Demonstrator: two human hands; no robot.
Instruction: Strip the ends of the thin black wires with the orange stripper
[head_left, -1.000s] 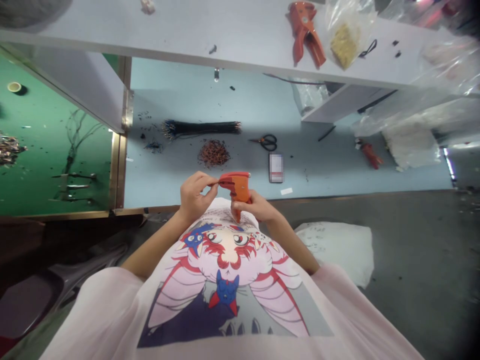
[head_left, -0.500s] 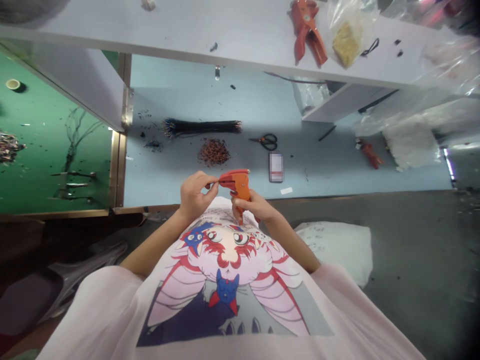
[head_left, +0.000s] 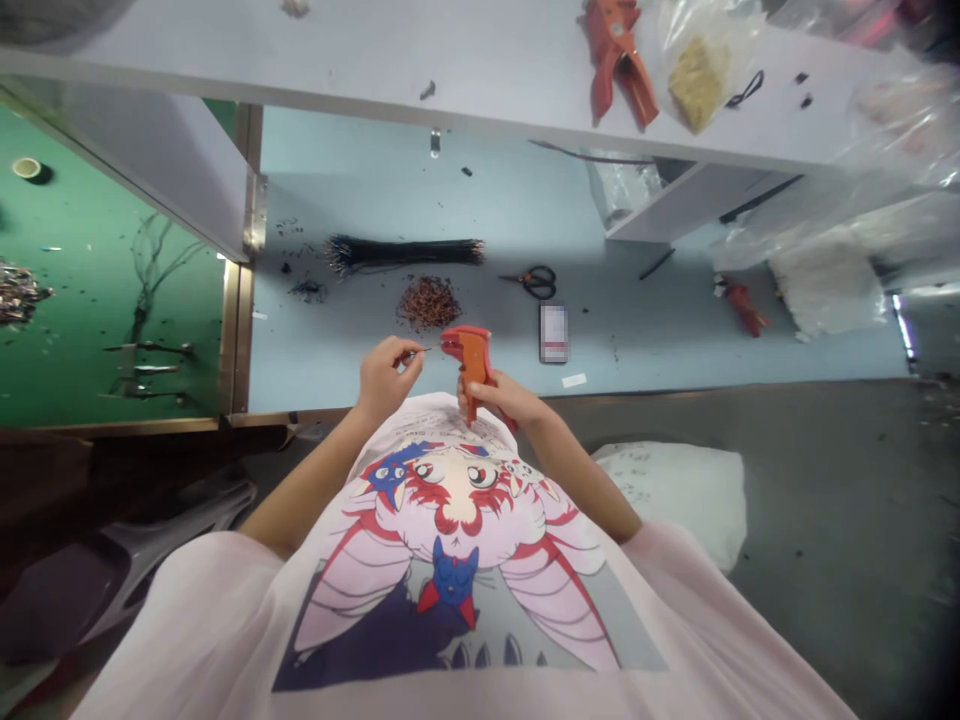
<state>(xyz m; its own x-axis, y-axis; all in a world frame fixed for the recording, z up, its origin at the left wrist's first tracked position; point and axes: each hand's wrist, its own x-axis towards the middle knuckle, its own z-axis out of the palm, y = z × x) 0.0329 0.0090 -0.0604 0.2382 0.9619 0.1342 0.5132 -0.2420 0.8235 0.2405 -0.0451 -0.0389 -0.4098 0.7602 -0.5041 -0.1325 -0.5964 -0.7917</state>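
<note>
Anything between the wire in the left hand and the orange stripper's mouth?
Nothing visible. The wire pinched in the left hand points at the orange wire stripper in the right hand across a small gap.

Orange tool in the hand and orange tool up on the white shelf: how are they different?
The orange tool in the hand stands upright, gripped by the right hand. The orange tool on the shelf lies flat, and nobody is touching it. The held one is shaped like a chunky pistol, while the shelf one has two long, spread handles. Both are bright orange hand tools.
</note>
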